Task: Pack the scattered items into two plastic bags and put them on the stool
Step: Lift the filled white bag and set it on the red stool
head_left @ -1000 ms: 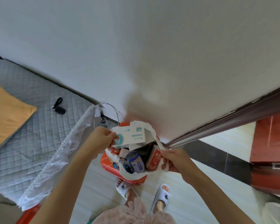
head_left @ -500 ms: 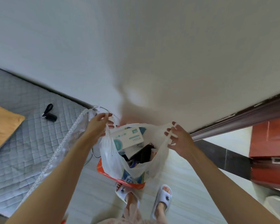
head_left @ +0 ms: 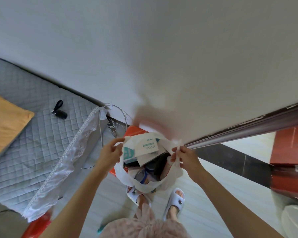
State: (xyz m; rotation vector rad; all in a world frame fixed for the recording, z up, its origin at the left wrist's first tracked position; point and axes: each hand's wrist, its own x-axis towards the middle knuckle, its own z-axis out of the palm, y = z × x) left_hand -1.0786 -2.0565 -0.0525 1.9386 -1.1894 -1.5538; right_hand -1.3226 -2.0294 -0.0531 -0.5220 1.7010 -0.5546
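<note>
A white plastic bag (head_left: 141, 181) hangs open over the red stool (head_left: 133, 130), just in front of my feet. My left hand (head_left: 110, 153) pinches the bag's left handle and my right hand (head_left: 184, 157) pinches its right handle. Inside lie a white and teal box (head_left: 145, 146), a second white box (head_left: 150, 157), a blue can (head_left: 141, 176) and a dark item (head_left: 160, 164). Most of the stool is hidden under the bag.
A bed with a grey quilted cover (head_left: 33, 134) and lace trim fills the left, with an orange pillow (head_left: 5, 121) and a black key fob (head_left: 59, 113) on it. Cables (head_left: 113, 126) hang by the wall. A red cabinet (head_left: 289, 162) stands at the right.
The bag has dropped lower toward the stool. Both hands have come down and closer together, with the handles still in them. The camera has tilted back a little.
</note>
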